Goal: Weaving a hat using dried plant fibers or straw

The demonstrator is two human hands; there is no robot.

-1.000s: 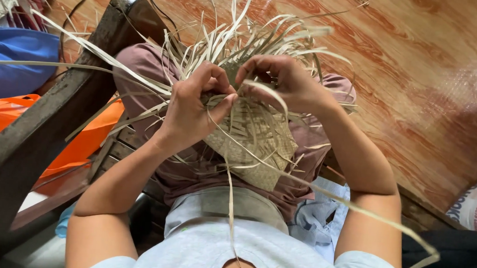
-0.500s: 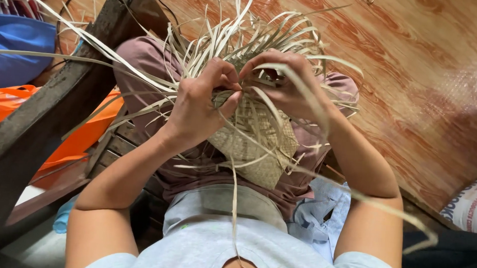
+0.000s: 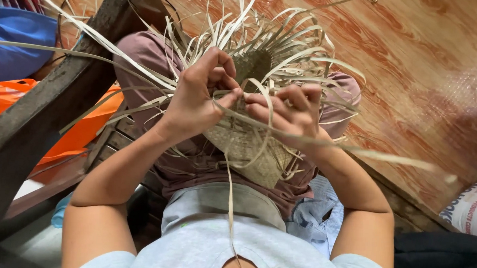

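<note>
Shifted since half a second ago: right hand (image 3: pixel 288 112) lower and closer to the left hand (image 3: pixel 197 96), fingertips now almost meeting over the half-woven straw piece (image 3: pixel 248 151); loose strips fanned wider toward the far edge of the lap. Left hand closed in a pinch on a pale strip (image 3: pixel 227 95), thumb pressed against curled fingers. Right hand likewise curled narrow around a long strip (image 3: pixel 379 155) running out rightward past the wrist. Woven piece resting on the lap over the mauve trousers (image 3: pixel 139 52), directly beneath and between both hands, finished weave toward the body, free ends pointing away. Long axis of the held strip crosswise, left to right, with the left hand nearer the crossing point. Dark wooden beam (image 3: pixel 38 123) at left, orange bag (image 3: pixel 11 103) beyond it, reddish wood floor (image 3: pixel 416 62) at right.
</note>
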